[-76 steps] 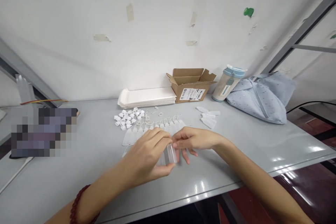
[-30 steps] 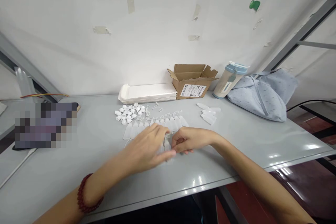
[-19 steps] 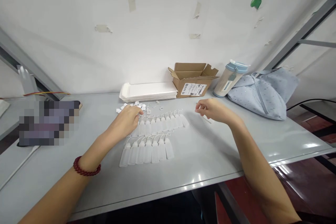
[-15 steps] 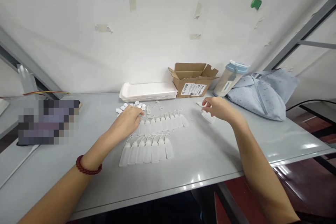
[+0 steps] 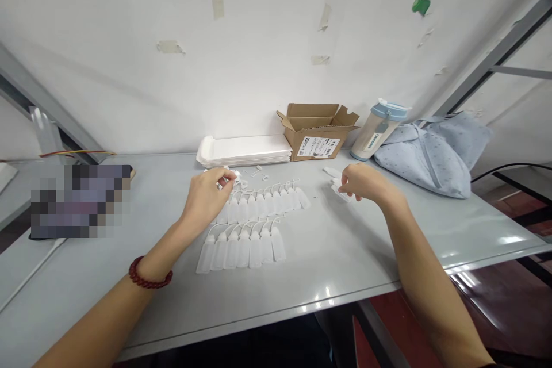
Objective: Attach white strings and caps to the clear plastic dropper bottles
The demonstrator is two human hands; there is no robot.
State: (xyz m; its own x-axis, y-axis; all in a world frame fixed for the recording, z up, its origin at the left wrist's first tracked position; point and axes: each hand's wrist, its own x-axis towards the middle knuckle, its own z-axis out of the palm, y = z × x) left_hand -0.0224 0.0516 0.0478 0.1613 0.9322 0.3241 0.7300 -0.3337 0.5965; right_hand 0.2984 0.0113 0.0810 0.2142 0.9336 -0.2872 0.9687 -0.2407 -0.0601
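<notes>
Two rows of small translucent squeeze bottles lie on the grey table point(image 5: 336, 264): a near row point(image 5: 241, 244) and a far row point(image 5: 267, 202). My left hand point(image 5: 207, 195) hovers over a pile of small white caps point(image 5: 235, 174), with its fingers pinched on one white cap. My right hand point(image 5: 364, 183) is curled over a few loose uncapped bottles point(image 5: 334, 175) at the right and grips one of them.
Against the wall stand a stack of white trays point(image 5: 244, 152), an open cardboard box point(image 5: 317, 138), a tumbler with a blue lid point(image 5: 377, 129) and a pale blue bag point(image 5: 431, 155). A blurred dark item point(image 5: 77, 198) lies at the left. The table's front edge runs near my forearms.
Both hands left the finished bottle in the near row. My left hand went up-left to the caps and pinched one; my right hand went right to the loose bottles and closed on one.
</notes>
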